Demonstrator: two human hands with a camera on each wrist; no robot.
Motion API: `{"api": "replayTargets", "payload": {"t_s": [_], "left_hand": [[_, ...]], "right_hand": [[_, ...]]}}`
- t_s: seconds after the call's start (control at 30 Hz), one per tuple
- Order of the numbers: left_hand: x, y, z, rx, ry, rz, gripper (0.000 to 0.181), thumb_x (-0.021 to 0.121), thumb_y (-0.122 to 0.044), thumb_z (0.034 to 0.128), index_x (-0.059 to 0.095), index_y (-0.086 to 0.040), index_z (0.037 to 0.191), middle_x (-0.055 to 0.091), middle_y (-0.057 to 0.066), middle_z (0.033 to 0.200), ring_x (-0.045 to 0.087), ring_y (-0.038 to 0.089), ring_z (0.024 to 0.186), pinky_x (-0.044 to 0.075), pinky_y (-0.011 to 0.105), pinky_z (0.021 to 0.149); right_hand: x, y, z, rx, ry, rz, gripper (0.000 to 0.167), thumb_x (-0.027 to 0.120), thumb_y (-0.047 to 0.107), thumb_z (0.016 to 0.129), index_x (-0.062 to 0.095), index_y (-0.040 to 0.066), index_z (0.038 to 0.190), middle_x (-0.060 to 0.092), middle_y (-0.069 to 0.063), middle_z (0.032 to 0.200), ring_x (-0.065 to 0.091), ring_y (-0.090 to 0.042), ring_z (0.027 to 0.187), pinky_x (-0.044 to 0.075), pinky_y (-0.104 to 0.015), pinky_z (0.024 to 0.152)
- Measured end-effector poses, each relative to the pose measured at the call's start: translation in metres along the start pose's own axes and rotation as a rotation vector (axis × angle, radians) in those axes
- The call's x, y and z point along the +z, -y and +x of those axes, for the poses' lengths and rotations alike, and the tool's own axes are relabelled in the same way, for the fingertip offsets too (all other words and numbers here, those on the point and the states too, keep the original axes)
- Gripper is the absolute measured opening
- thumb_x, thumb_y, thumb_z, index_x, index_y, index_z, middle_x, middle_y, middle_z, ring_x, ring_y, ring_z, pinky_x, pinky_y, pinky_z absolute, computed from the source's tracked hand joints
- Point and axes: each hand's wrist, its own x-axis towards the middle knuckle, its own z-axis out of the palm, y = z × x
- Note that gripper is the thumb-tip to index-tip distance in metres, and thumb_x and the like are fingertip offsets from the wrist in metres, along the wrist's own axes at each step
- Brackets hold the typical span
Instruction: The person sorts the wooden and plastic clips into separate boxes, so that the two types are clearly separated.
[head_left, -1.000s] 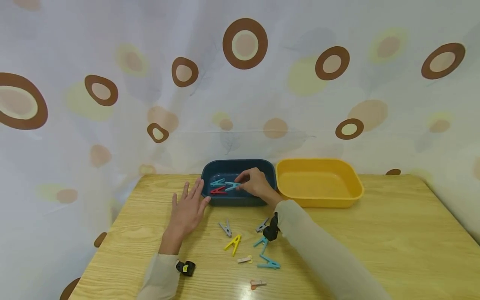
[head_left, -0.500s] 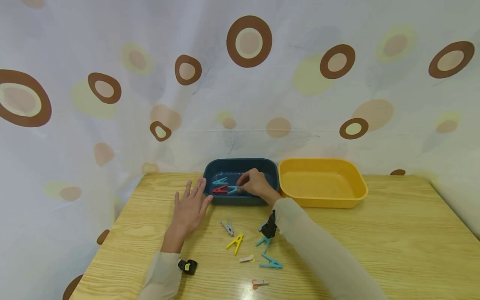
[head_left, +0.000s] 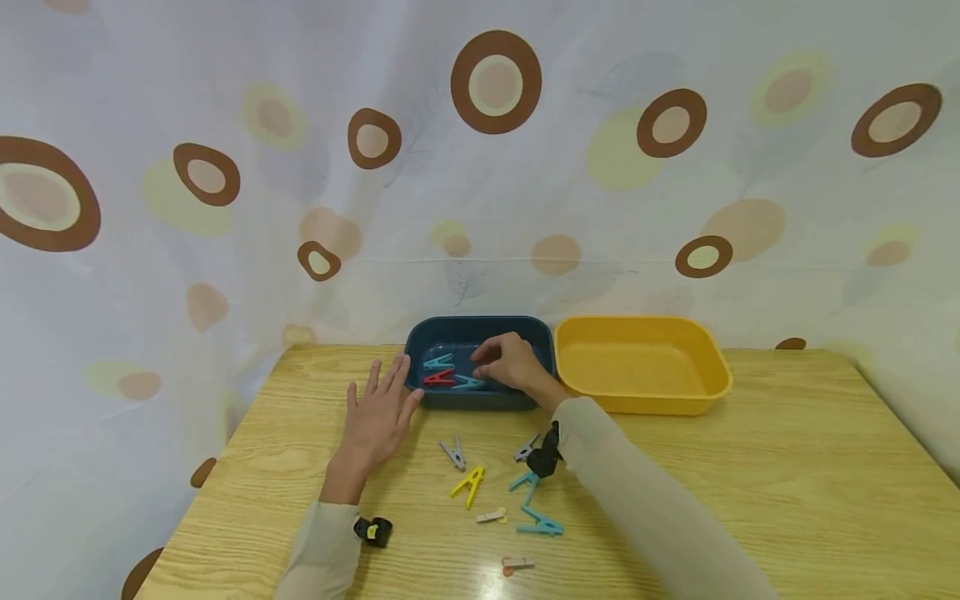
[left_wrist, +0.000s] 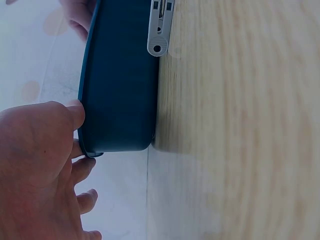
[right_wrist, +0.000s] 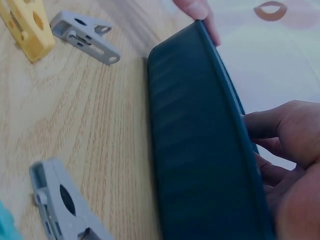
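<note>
My left hand (head_left: 375, 421) lies flat with spread fingers at the left end of the dark blue bin (head_left: 480, 402); in the left wrist view its thumb and a finger touch the rim. My right hand (head_left: 510, 364) is inside the bin, fingers loosely bent, with nothing visible between them. Just left of its fingertips lies a light blue clothespin (head_left: 467, 382). A red clothespin (head_left: 438, 378) and another light blue clothespin (head_left: 437, 362) lie beside it. The bin wall hides the right fingertips in the right wrist view (right_wrist: 295, 145).
A yellow bin (head_left: 641, 404) stands right of the dark one. On the table in front lie grey clothespins (head_left: 453, 453), a yellow clothespin (head_left: 468, 486), light blue clothespins (head_left: 542, 523) and small wooden clips (head_left: 492, 517). A patterned cloth (head_left: 480, 208) hangs behind.
My right hand has lowered the light blue clothespin onto the bin floor beside the red one and let it go. The left hand has stayed at the rim.
</note>
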Motion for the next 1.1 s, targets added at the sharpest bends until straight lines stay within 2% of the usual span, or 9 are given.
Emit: {"api": "replayTargets", "payload": {"t_s": [0.23,0.43,0.67,0.83,1.1], "left_hand": [[0.000,0.001,-0.001,0.006,-0.003,-0.005,0.065,0.039,-0.044,0.1113,0.021,-0.011,0.165,0.020,0.007,0.170,0.011,0.038,0.156,0.009,0.074,0.116],[0.000,0.002,0.001,0.012,-0.004,0.000,0.065,0.038,-0.044,0.1114,0.021,-0.011,0.165,0.020,0.007,0.170,0.012,0.039,0.156,0.009,0.075,0.115],[-0.001,0.000,0.000,0.009,0.000,-0.005,0.065,0.039,-0.042,0.1115,0.021,-0.009,0.165,0.020,0.008,0.170,0.012,0.040,0.156,0.008,0.075,0.115],[0.000,0.003,-0.001,0.008,-0.003,-0.008,0.065,0.038,-0.043,0.1116,0.020,-0.010,0.165,0.021,0.009,0.170,0.009,0.038,0.156,0.008,0.075,0.115],[0.001,0.005,0.000,0.014,-0.008,-0.005,0.066,0.036,-0.045,0.1115,0.021,-0.010,0.165,0.020,0.008,0.170,0.010,0.039,0.156,0.008,0.075,0.115]], "right_hand": [[-0.010,0.002,-0.014,-0.056,-0.002,0.001,0.020,0.080,0.006,0.089,0.077,0.001,0.108,0.075,-0.006,0.102,0.069,-0.020,0.090,0.058,-0.038,0.084],[-0.020,0.002,-0.031,-0.146,0.000,0.043,0.016,0.079,0.006,0.090,0.078,0.004,0.106,0.075,-0.007,0.101,0.070,-0.018,0.087,0.059,-0.034,0.080],[-0.031,0.002,-0.058,-0.239,0.013,0.060,0.019,0.077,0.007,0.092,0.075,0.002,0.111,0.073,-0.013,0.107,0.069,-0.021,0.089,0.057,-0.032,0.078],[-0.035,0.001,-0.077,-0.255,-0.001,0.071,0.022,0.076,0.009,0.094,0.074,0.002,0.115,0.073,-0.011,0.110,0.069,-0.022,0.093,0.057,-0.035,0.081],[-0.040,-0.003,-0.101,-0.283,-0.011,0.116,0.023,0.074,0.010,0.096,0.073,0.003,0.117,0.072,-0.011,0.111,0.069,-0.025,0.093,0.058,-0.033,0.081]]}}
